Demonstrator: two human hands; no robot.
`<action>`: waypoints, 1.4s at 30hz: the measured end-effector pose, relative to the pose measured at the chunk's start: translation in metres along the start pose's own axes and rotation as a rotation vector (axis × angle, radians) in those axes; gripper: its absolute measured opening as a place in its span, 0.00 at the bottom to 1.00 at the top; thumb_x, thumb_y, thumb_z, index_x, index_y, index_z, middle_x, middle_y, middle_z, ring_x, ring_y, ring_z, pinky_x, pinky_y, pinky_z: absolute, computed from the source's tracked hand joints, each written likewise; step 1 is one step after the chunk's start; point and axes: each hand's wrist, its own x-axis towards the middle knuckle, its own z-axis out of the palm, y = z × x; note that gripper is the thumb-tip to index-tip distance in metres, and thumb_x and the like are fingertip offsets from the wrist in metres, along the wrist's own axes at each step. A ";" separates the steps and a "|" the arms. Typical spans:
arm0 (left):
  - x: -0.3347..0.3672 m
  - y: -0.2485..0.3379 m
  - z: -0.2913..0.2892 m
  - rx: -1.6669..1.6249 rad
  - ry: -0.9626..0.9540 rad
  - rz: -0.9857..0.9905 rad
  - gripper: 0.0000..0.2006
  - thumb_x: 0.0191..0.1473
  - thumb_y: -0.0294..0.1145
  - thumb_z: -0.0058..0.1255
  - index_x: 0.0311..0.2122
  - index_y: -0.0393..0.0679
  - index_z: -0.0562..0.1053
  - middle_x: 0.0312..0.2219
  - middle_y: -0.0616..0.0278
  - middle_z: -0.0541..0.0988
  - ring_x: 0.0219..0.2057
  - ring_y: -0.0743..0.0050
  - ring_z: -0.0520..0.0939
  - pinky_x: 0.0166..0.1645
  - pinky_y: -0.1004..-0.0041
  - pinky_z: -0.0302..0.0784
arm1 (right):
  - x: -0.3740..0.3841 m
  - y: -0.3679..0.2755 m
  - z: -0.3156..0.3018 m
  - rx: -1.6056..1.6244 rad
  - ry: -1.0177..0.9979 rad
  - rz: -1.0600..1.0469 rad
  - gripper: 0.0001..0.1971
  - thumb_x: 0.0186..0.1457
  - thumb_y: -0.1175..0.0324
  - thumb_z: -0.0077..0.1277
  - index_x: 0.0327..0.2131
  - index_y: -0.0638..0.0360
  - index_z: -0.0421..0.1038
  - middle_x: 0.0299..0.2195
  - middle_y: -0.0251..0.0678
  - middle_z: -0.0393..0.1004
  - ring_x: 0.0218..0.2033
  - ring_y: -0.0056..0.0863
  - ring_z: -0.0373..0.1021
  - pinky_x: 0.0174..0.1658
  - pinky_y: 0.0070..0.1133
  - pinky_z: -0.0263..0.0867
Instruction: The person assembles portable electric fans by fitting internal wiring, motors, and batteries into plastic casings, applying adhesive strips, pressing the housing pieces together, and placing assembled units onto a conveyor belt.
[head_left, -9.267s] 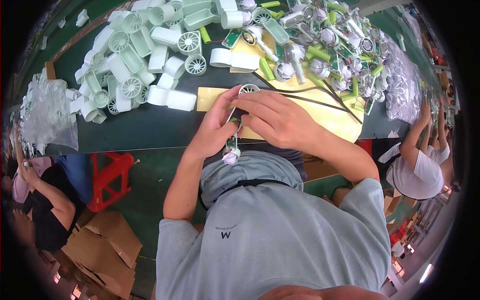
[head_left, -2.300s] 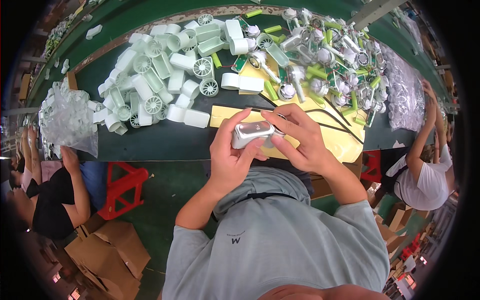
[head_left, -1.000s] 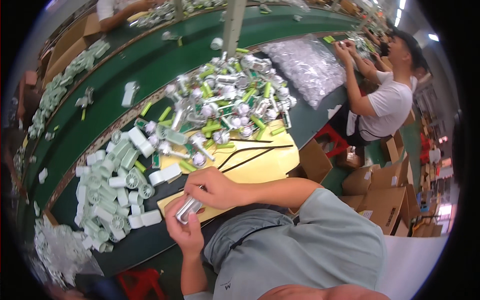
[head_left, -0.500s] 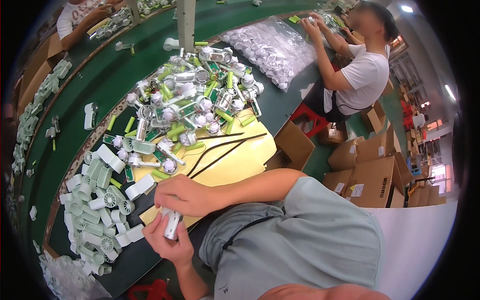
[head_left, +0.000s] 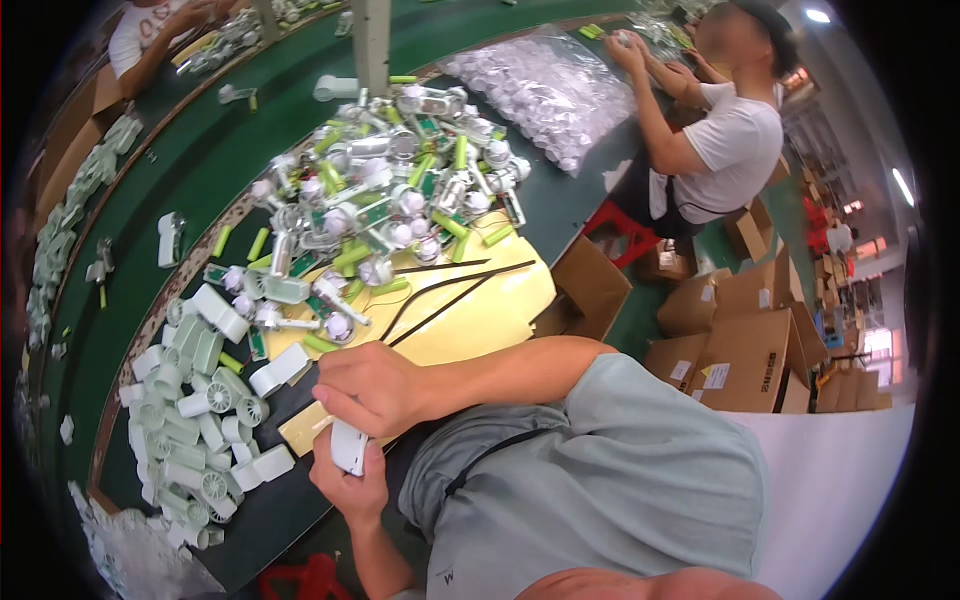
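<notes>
A smooth white plastic casing (head_left: pixel 349 447) is between my two hands, in front of my body. My left hand (head_left: pixel 350 487) grips its lower part, with the thumb along one side. My right hand (head_left: pixel 372 388) is closed over its upper end with curled fingers, which hide that end. Beside my hands lies a heap of pale green-white fan housings (head_left: pixel 200 420), several with round spoked grilles. Beyond is a pile of half-built units (head_left: pixel 385 200) with white motors, green circuit boards and lime-green battery cells.
Yellow sheets (head_left: pixel 480 310) with dark strips lie under the pile's edge. A clear bag of white round parts (head_left: pixel 545 95) rests farther back, near a seated co-worker (head_left: pixel 725 140). A green conveyor belt (head_left: pixel 130 290) curves past on the left; a metal post (head_left: pixel 372 45) rises behind the pile.
My left hand has shifted slightly right and the casing has turned, showing a plainer white side. My right hand has lowered slightly. Pieces on the belt have moved a little left.
</notes>
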 end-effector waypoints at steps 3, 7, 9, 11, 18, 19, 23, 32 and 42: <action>0.006 0.005 0.002 -0.070 -0.015 0.021 0.24 0.49 0.39 0.61 0.47 0.31 0.72 0.29 0.54 0.79 0.29 0.69 0.80 0.36 0.71 0.75 | 0.001 0.000 -0.006 -0.016 0.038 -0.005 0.13 0.58 0.72 0.45 0.20 0.64 0.67 0.19 0.42 0.64 0.20 0.42 0.63 0.24 0.32 0.61; 0.007 0.014 0.011 -0.277 0.014 -0.025 0.26 0.50 0.35 0.61 0.50 0.30 0.70 0.33 0.59 0.79 0.33 0.77 0.79 0.39 0.74 0.75 | 0.001 0.000 -0.012 0.006 0.032 0.009 0.12 0.58 0.74 0.45 0.21 0.63 0.70 0.19 0.41 0.64 0.20 0.40 0.63 0.24 0.31 0.60; 0.002 0.013 0.013 -0.274 0.001 -0.076 0.25 0.54 0.39 0.57 0.50 0.29 0.69 0.38 0.58 0.77 0.37 0.77 0.76 0.43 0.75 0.72 | 0.000 0.000 -0.011 0.007 0.033 0.005 0.12 0.59 0.74 0.44 0.21 0.63 0.71 0.19 0.41 0.65 0.20 0.38 0.64 0.25 0.30 0.61; 0.000 0.006 0.018 -0.362 0.108 -0.042 0.23 0.51 0.31 0.60 0.49 0.29 0.71 0.35 0.58 0.81 0.35 0.78 0.80 0.40 0.75 0.76 | 0.000 -0.001 -0.009 0.027 0.024 0.010 0.12 0.58 0.72 0.45 0.22 0.63 0.70 0.20 0.41 0.65 0.21 0.41 0.65 0.25 0.32 0.62; 0.010 0.003 0.008 -0.004 0.041 0.185 0.20 0.48 0.28 0.60 0.46 0.30 0.72 0.30 0.50 0.81 0.30 0.63 0.83 0.37 0.70 0.77 | 0.001 0.002 -0.011 -0.051 -0.050 0.086 0.15 0.60 0.71 0.43 0.20 0.63 0.70 0.19 0.43 0.66 0.21 0.42 0.65 0.25 0.32 0.61; 0.012 0.001 0.008 0.075 0.014 0.211 0.20 0.48 0.28 0.60 0.46 0.31 0.72 0.30 0.48 0.81 0.29 0.60 0.83 0.36 0.69 0.77 | 0.002 0.000 -0.012 -0.048 -0.054 0.086 0.15 0.60 0.71 0.43 0.20 0.63 0.70 0.19 0.43 0.66 0.21 0.42 0.65 0.25 0.32 0.61; 0.008 -0.003 0.001 0.093 -0.072 0.145 0.18 0.50 0.30 0.59 0.44 0.32 0.73 0.27 0.49 0.80 0.26 0.60 0.83 0.33 0.68 0.77 | 0.003 -0.003 -0.014 -0.087 -0.181 0.206 0.16 0.62 0.67 0.43 0.22 0.64 0.71 0.20 0.44 0.66 0.22 0.44 0.66 0.27 0.34 0.62; 0.003 -0.018 -0.010 -0.596 -0.189 -0.305 0.18 0.62 0.39 0.48 0.48 0.33 0.72 0.19 0.69 0.72 0.16 0.89 0.68 0.21 0.84 0.62 | -0.001 0.003 -0.027 0.225 -0.256 0.348 0.20 0.67 0.61 0.36 0.33 0.65 0.75 0.24 0.39 0.70 0.26 0.31 0.68 0.33 0.24 0.64; -0.002 -0.022 -0.006 -0.438 -0.121 -0.150 0.26 0.59 0.45 0.52 0.50 0.29 0.69 0.24 0.63 0.73 0.16 0.85 0.68 0.18 0.82 0.62 | -0.002 0.000 -0.020 0.238 -0.210 0.262 0.19 0.67 0.63 0.36 0.34 0.66 0.75 0.26 0.39 0.70 0.27 0.31 0.66 0.34 0.25 0.63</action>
